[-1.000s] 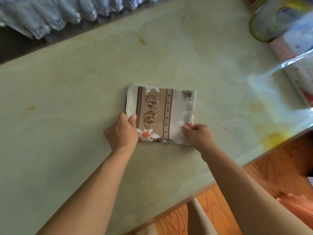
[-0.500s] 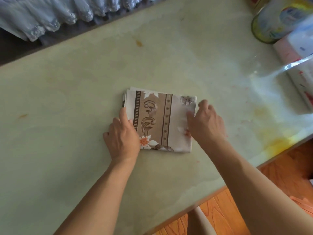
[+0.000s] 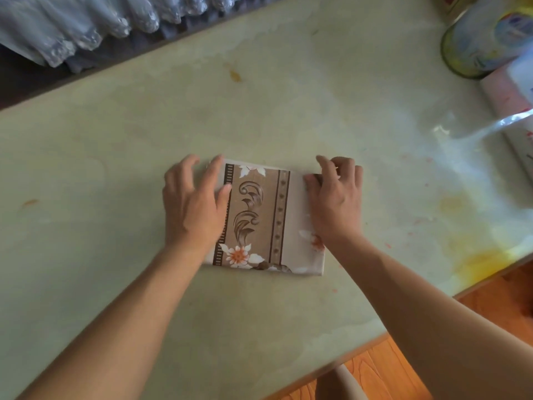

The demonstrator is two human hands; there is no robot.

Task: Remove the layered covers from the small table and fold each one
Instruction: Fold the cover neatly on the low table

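Note:
A folded cover (image 3: 259, 215), cream with a brown scroll band and orange flowers, lies as a small rectangle in the middle of the pale green table (image 3: 288, 96). My left hand (image 3: 193, 206) rests on its left edge, fingers spread and fairly straight, fingertips at the far left corner. My right hand (image 3: 336, 200) sits over the right edge, with curled fingers and thumb pinching the far right corner of the cover. The right side of the cover is partly hidden under that hand.
A round tin (image 3: 476, 44) and a pink-white box (image 3: 510, 90) stand at the far right, with a lifted clear plastic sheet (image 3: 490, 128) beside them. Crinkled plastic-wrapped items (image 3: 72, 27) lie beyond the far edge. The table's near edge drops to a wooden floor (image 3: 375, 370).
Both hands slid from the near corners of the folded cover up along its sides to the far corners. The cover stayed in place on the table.

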